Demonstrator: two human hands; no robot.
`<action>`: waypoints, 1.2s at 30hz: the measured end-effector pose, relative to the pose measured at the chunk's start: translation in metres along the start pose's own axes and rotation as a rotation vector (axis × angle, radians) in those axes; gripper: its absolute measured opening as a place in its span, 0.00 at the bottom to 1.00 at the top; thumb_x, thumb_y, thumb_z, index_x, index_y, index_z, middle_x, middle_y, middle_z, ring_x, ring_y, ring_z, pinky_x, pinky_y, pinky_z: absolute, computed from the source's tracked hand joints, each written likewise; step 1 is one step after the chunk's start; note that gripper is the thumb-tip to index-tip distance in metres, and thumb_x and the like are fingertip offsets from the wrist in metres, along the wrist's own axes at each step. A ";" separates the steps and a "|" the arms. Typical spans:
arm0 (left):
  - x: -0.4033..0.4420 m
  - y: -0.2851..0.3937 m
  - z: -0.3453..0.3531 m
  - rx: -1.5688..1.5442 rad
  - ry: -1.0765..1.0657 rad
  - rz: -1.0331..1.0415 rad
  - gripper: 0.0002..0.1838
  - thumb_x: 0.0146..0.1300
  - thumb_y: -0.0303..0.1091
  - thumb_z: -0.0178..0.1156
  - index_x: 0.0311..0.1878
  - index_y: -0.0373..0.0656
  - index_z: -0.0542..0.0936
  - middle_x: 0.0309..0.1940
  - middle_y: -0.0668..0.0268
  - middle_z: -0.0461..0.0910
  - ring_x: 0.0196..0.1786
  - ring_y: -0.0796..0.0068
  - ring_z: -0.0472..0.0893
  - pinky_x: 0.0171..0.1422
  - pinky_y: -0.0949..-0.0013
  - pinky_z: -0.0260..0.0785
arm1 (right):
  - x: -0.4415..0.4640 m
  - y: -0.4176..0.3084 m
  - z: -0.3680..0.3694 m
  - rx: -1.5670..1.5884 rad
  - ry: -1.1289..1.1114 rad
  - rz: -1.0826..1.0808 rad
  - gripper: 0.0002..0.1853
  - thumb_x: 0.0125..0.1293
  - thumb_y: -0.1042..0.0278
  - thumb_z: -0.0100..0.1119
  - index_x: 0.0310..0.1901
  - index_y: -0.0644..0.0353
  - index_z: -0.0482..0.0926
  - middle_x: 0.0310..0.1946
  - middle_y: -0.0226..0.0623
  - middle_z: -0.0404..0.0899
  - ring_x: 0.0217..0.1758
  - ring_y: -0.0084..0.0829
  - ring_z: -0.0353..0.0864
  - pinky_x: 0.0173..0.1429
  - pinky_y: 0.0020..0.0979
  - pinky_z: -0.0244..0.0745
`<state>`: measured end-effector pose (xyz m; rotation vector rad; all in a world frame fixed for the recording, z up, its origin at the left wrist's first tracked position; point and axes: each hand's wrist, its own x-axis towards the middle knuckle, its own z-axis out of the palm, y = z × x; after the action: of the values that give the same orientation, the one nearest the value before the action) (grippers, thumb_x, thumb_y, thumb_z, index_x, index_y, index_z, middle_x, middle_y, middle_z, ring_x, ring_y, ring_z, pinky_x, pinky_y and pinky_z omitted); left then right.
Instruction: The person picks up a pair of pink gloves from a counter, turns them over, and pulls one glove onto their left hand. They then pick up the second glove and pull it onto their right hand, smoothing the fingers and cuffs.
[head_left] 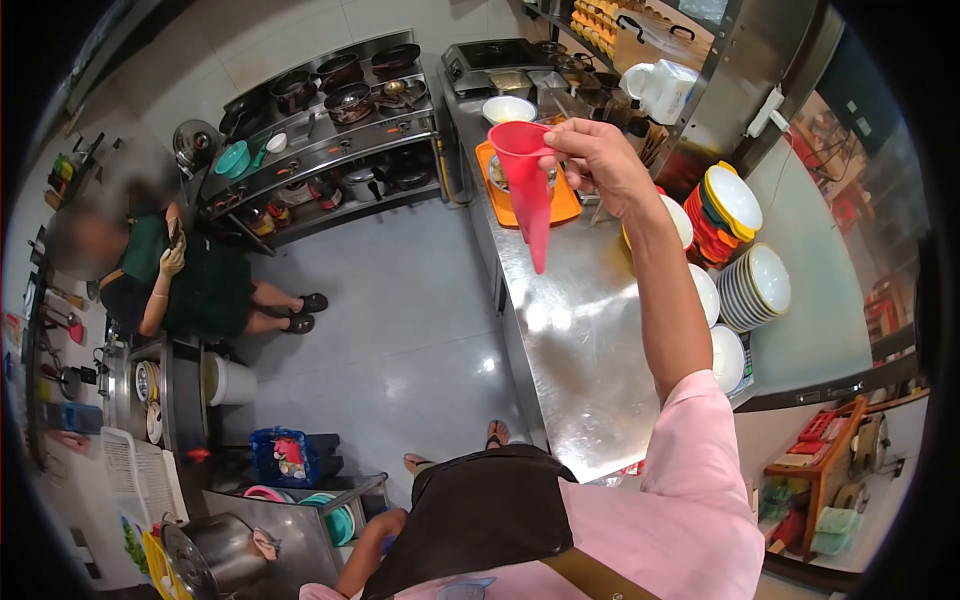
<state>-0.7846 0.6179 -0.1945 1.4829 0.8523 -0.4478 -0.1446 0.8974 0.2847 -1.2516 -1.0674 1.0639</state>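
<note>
My right hand (603, 165) is raised over the steel counter, thumb and fingers pinching the rim of a red plastic funnel (527, 185). Its wide mouth faces up and its long tapered end points down. Behind the funnel, lower on the counter, sits an orange tray (566, 207) with a dish on it, partly hidden. A white bowl (509, 108) stands just beyond the tray. My left hand (390, 522) is low beside the dark apron (500, 510), near a steel rack; its fingers are hidden.
Stacked bowls (757, 285) and colourful plates (728, 205) line the right side of the steel counter (580, 350). A stove (340, 140) with several pans stands at the back. Another person in a green apron (205, 285) is at the left. A blue basket (283, 458) sits on the floor.
</note>
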 end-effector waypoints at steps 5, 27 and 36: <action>-0.023 0.063 -0.007 -0.062 0.014 -0.018 0.19 0.62 0.40 0.68 0.44 0.31 0.88 0.37 0.48 0.89 0.43 0.61 0.88 0.51 0.57 0.77 | 0.008 0.000 0.027 0.068 -0.039 -0.014 0.07 0.72 0.66 0.64 0.40 0.59 0.79 0.30 0.33 0.88 0.18 0.14 0.76 0.19 0.16 0.58; -0.051 0.479 -0.203 -0.567 0.746 0.822 0.46 0.54 0.36 0.83 0.73 0.38 0.68 0.50 0.64 0.87 0.53 0.71 0.86 0.83 0.60 0.57 | -0.076 0.010 0.149 -0.099 -0.640 0.043 0.07 0.71 0.69 0.67 0.36 0.62 0.82 0.31 0.25 0.83 0.35 0.13 0.79 0.39 0.22 0.73; -0.086 0.490 -0.160 -0.663 0.688 0.903 0.15 0.65 0.25 0.69 0.55 0.35 0.82 0.44 0.67 0.87 0.46 0.81 0.84 0.54 0.71 0.80 | -0.115 -0.019 0.152 -0.213 -0.618 -0.051 0.09 0.70 0.70 0.69 0.47 0.64 0.83 0.30 0.24 0.81 0.32 0.11 0.77 0.35 0.22 0.73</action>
<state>-0.5164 0.7924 0.2182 1.2135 0.6456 0.9790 -0.3150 0.8119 0.3052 -1.0707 -1.7068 1.3665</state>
